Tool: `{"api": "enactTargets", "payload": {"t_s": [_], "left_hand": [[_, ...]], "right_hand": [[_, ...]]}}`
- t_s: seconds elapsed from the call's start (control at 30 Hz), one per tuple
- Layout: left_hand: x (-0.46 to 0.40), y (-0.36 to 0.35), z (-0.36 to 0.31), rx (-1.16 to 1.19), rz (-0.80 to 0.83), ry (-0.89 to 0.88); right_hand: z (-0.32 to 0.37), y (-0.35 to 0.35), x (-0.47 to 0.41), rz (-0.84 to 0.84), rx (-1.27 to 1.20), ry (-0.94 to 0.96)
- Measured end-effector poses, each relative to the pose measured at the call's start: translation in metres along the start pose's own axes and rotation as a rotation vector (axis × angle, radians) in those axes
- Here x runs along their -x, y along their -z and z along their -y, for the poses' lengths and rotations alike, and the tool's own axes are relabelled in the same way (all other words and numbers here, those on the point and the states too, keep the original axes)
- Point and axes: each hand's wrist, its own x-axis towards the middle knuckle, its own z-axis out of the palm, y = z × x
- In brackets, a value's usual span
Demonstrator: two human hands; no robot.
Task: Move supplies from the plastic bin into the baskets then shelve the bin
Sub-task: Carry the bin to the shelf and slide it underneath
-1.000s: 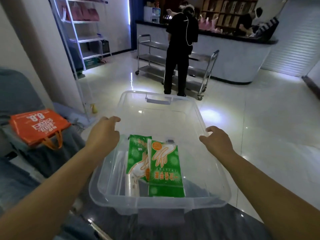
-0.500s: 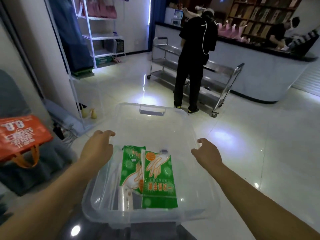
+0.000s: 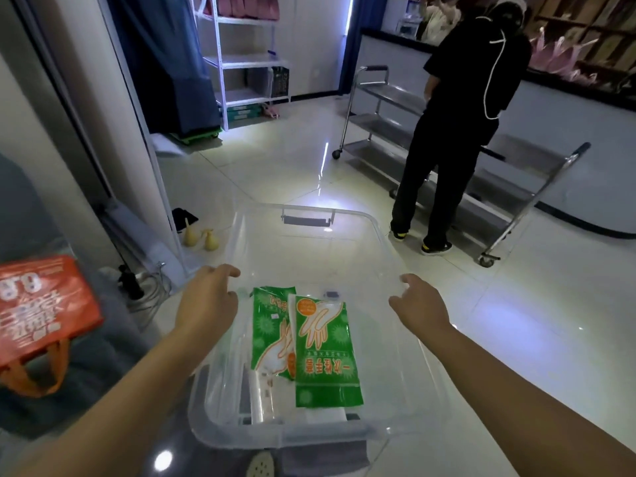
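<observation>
A clear plastic bin point(image 3: 382, 242) is carried in front of me above the tiled floor. My left hand point(image 3: 210, 297) grips its left rim and my right hand point(image 3: 418, 304) grips its right rim, fingers curled over the edge. Inside lie two green glove packets point(image 3: 327, 352), one partly over the other, and a clear plastic roll point(image 3: 265, 401) near the front wall. A grey latch handle point(image 3: 306, 220) sits on the far rim.
A person in black point(image 3: 461, 132) stands at a steel trolley point(image 3: 509, 187) by the white counter ahead right. A white shelving rack point(image 3: 241, 60) stands at the back left. An orange bag point(image 3: 41, 304) lies at my left. Two yellow bottles point(image 3: 201, 237) stand by a pillar.
The view has advanced and swung left; the person, trolley and rack are nearer and further right. Both hands keep the same grip on the bin, and its contents have not shifted.
</observation>
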Motion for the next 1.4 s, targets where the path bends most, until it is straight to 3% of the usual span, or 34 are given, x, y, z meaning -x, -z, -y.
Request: {"api": "enactTargets", "payload": {"t_s": [0.4, 0.63, 0.97, 1.4], "left_hand": [[-0.314, -0.076, -0.032, -0.007, 0.049, -0.038], [-0.507, -0.145, -0.064, 0.004, 0.067, 0.055], [-0.754, -0.178, -0.064, -0.016, 0.028, 0.163], [-1.152, -0.207, -0.042, -0.011, -0.008, 0.180]], "right_hand": [[0.063, -0.038, -0.299, -0.074, -0.040, -0.066], [0.087, -0.064, -0.524, -0.009, -0.031, -0.024], [0.199, -0.101, -0.807, 0.080, 0.009, 0.139], [0.354, -0.183, -1.138, 0.069, 0.065, 0.131]]}}
